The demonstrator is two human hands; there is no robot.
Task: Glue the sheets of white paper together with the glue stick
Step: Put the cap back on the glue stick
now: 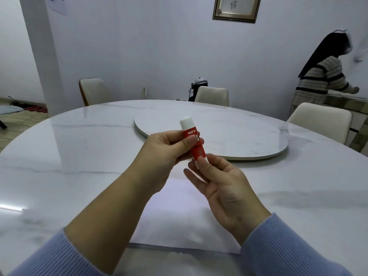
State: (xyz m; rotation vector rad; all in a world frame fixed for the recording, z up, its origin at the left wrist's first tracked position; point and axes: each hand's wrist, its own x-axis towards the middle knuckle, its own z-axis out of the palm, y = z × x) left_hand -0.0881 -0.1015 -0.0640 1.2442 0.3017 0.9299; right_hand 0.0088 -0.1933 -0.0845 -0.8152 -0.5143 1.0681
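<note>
A red glue stick [194,143] with a white cap on its top end is held upright above the table. My left hand [166,154] grips its red body, thumb across the label. My right hand [221,182] pinches the white bottom end between thumb and fingers. White paper [175,220] lies flat on the marble table [79,156] near the front edge, below both hands and partly hidden by my arms. I cannot tell how many sheets lie there.
A round marble turntable [229,134] sits at the table's middle, behind the glue stick. Several cream chairs [212,96] stand around the far side. A person in a striped top [322,78] stands at a counter at the far right.
</note>
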